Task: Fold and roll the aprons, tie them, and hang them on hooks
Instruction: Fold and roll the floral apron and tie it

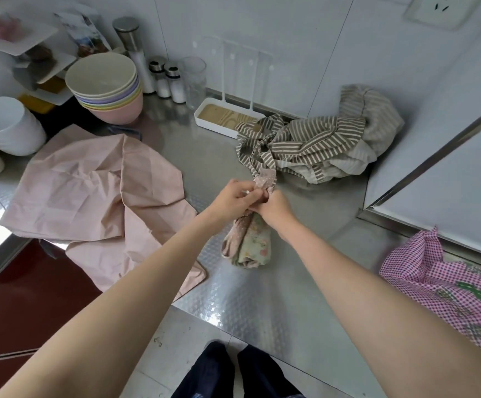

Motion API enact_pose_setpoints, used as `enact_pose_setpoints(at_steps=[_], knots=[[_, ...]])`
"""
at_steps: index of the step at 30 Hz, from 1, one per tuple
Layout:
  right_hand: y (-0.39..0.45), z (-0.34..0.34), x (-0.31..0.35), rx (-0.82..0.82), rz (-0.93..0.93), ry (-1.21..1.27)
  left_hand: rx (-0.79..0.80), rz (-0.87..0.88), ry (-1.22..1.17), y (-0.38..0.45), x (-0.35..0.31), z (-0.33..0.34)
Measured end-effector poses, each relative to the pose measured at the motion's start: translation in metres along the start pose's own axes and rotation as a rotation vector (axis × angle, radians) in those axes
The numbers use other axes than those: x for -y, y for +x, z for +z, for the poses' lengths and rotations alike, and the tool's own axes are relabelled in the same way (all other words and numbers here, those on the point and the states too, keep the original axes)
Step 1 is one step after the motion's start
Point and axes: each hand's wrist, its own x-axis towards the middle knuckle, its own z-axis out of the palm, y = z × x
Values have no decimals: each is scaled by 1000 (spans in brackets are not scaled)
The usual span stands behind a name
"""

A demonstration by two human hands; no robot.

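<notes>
Head view: the left hand (235, 201) and right hand (273, 206) pinch the strap (265, 180) atop the rolled floral apron (249, 244), mid-worktop (262, 297). A slack knot could let the roll unravel; the strap may snag the striped apron (314, 142) just beyond.

A shiny metal counter (262, 297) holds many things. A pink cloth (90, 196) lies flat on the left. A striped apron (319, 142) sits in a heap at the back. A pink checked apron (448, 285) lies at the right edge. Stacked bowls (107, 84), white bowls (7, 124), a glass (195, 81) and a white tray (222, 116) stand near the wall.
</notes>
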Motion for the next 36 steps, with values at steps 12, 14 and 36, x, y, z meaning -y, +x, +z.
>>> enact_pose_setpoints(at_steps=[12, 14, 36], knots=[[0, -3, 12, 45, 96, 377, -4, -412, 512, -7, 19, 26], [1, -1, 16, 80, 60, 291, -69, -414, 507, -5, 22, 30], [-1, -37, 29, 140, -95, 154, 214, -561, 177, -1, 33, -5]])
